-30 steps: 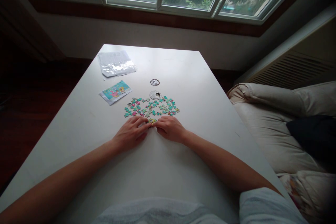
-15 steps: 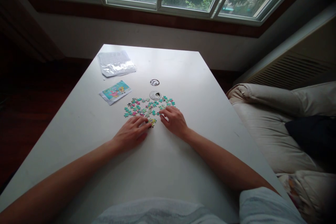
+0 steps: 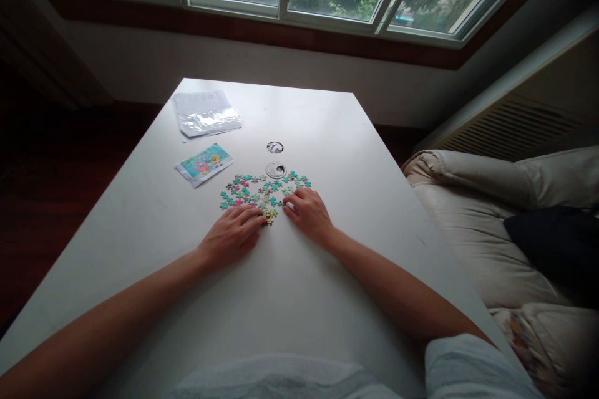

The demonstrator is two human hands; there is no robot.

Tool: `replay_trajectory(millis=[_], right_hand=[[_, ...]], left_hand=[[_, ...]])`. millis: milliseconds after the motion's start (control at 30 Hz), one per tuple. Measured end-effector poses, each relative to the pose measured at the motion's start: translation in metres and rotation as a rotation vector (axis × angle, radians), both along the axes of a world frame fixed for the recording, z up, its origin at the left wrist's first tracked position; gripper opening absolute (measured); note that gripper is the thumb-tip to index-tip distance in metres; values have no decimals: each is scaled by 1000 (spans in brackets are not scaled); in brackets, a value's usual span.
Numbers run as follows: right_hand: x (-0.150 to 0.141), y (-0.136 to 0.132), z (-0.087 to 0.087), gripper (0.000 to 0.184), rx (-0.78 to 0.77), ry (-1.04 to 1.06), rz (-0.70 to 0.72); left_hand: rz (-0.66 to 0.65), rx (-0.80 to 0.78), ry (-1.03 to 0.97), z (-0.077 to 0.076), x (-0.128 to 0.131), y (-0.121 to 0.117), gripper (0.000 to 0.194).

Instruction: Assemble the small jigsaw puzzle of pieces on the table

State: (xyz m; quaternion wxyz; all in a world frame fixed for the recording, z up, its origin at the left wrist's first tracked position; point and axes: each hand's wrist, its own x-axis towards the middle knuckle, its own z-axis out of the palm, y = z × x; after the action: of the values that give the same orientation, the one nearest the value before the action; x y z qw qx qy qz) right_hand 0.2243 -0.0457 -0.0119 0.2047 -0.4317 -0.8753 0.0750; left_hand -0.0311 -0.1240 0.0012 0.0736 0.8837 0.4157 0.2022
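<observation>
Many small jigsaw puzzle pieces (image 3: 274, 187), mostly teal with some pink and green, lie spread on the white table (image 3: 299, 299). At their near edge sits a small cluster of yellow puzzle pieces (image 3: 270, 216). My left hand (image 3: 234, 230) rests on the table with its fingers stretched out, the fingertips touching the left side of the yellow cluster. My right hand (image 3: 306, 213) lies to the right of the pieces, its fingers bent and a gap showing between thumb and forefinger. Its fingertips are beside a teal piece; nothing is visibly held.
A picture card (image 3: 204, 164) with cartoon figures lies left of the pieces. Behind it is a clear plastic bag with papers (image 3: 206, 113). Two round table holes (image 3: 276, 170) are set beyond the pieces. A beige sofa (image 3: 472, 230) stands along the right side, below a window.
My left fingers have shifted slightly on the yellow cluster, so more of it shows. My right hand has hardly moved.
</observation>
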Motion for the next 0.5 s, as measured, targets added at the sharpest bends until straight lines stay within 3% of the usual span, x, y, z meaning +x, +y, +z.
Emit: replay_trajectory(millis=[200,500], right_hand=[[-1,1,0,12,8,27,3],[4,1,3,27,-32,84,129]], left_hand=[[22,11,-7,-1,-1,1,31],[27,21,2,-2,-3,2,27]])
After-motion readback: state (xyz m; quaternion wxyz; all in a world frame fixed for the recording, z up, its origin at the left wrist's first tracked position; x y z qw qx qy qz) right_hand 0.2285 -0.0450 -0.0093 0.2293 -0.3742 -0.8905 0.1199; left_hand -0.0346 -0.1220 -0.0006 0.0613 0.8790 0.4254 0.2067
